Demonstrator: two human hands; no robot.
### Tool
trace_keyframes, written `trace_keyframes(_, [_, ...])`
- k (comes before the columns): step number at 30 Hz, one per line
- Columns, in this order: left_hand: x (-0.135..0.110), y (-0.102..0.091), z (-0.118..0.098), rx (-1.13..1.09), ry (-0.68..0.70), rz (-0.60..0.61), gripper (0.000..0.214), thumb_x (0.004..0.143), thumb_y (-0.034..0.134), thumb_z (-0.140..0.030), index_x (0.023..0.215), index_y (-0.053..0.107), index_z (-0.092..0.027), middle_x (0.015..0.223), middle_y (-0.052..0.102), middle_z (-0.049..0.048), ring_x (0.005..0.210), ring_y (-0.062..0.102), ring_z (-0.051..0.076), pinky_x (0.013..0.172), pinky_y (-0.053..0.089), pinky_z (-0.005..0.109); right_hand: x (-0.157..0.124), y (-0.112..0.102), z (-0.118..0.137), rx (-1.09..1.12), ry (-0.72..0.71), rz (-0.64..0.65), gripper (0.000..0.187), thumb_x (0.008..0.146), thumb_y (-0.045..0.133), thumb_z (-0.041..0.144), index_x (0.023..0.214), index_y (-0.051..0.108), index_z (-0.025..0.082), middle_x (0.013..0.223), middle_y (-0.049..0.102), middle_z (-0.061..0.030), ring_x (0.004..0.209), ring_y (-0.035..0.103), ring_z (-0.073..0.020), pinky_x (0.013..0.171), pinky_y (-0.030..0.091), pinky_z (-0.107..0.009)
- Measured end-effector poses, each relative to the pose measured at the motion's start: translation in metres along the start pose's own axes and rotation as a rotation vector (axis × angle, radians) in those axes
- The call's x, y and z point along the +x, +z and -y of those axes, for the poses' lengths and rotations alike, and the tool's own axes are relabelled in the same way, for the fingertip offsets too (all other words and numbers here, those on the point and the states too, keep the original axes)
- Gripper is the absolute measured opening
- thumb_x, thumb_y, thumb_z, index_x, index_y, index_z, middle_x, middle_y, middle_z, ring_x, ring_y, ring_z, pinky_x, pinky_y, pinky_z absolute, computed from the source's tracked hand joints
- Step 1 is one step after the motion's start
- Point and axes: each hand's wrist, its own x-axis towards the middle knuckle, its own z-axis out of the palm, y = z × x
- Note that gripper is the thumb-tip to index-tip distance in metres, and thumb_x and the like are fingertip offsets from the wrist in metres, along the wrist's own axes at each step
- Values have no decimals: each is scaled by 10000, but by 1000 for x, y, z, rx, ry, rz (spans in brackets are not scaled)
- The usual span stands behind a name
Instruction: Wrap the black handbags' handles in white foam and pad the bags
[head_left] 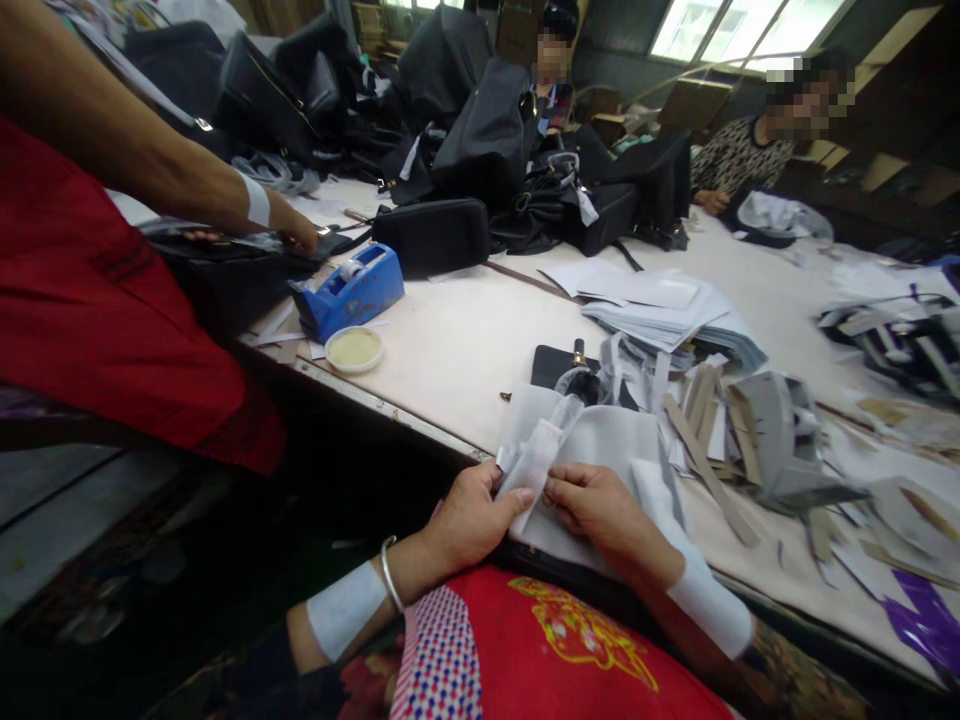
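Note:
At the table's near edge, a white foam-like wrapping sheet (626, 432) lies over a dark item, of which a black part with a gold clasp (559, 366) shows behind it. A folded white strip (534, 462) stands up from the sheet, wound around something I cannot make out. My left hand (474, 515) grips this strip, thumb on top and fingers behind it. From the other side my right hand (604, 515) pinches the strip's edge with thumb and forefinger, its other fingers curled over the sheet.
A blue tape dispenser (349, 290) and a round dish (355, 349) stand at left, near a co-worker's arm (202, 180). Black bags (487, 135) are piled behind. Paper sheets (675, 310) and cardboard strips (709, 420) lie at right. Two more people sit across the table.

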Motion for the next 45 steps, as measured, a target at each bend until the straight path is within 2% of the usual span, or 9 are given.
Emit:
trace_keyframes(6, [2,0,-2,-32,-16,-8,377,826,663,-288,1158,657,-109,1100,735,123,1007,683,269,892,523,355,1,1,4,-118,-40,39,277,850,565,378,678,583,161,456,398,77,405,303,-63,403,186,-216])
trace_keyframes(10, [4,0,-5,-170,-104,-7,390,793,685,-311,1112,669,-87,1031,747,131,935,695,265,807,537,334,-21,-1,17,-277,-85,-12,266,879,529,322,1042,641,144,653,610,11,492,507,-108,475,386,-234])
trace_keyframes(13, [5,-1,-7,-282,-167,-1,390,760,715,-322,1075,680,-95,969,754,109,868,697,240,773,534,313,-46,-11,28,-470,-265,21,416,860,595,284,1262,573,181,961,691,-65,739,634,-167,697,511,-306])
trace_keyframes(17, [6,-2,-9,-301,-190,3,364,731,745,-317,1018,691,-99,930,749,92,814,684,213,741,524,296,-59,-30,40,-677,-563,254,376,844,625,175,1219,597,193,1008,672,-70,857,619,-173,792,502,-303])
trace_keyframes(21, [7,-1,-8,-187,-126,25,306,756,717,-306,993,700,-112,872,734,50,797,665,191,720,508,274,-42,-28,58,-980,-900,271,293,919,448,56,1023,689,186,851,643,-59,763,579,-154,685,438,-272])
trace_keyframes(25, [5,0,-7,103,13,-13,222,798,665,-316,878,698,-111,789,699,20,728,615,167,617,452,232,-13,-7,83,-1251,-1084,273,204,883,568,103,952,736,195,936,669,-86,851,578,-199,720,396,-327])
trace_keyframes(36, [-6,-6,-12,323,147,35,310,885,572,-377,1024,690,-127,933,718,38,841,651,198,737,481,255,19,2,84,-939,-807,332,173,790,641,38,757,761,158,689,653,-23,660,576,-116,636,398,-227])
trace_keyframes(42, [-2,-2,-3,352,77,-35,345,889,553,-415,821,720,-121,741,673,8,713,611,166,610,416,233,19,4,76,-820,-734,287,174,802,623,83,710,737,176,694,686,-19,696,618,-131,684,441,-245])
trace_keyframes(45, [-1,2,-2,333,83,-47,328,878,567,-398,780,728,-130,688,652,-4,668,588,148,584,391,224,24,-3,80,-755,-588,350,169,801,625,121,896,747,188,781,726,-12,706,647,-135,684,463,-244])
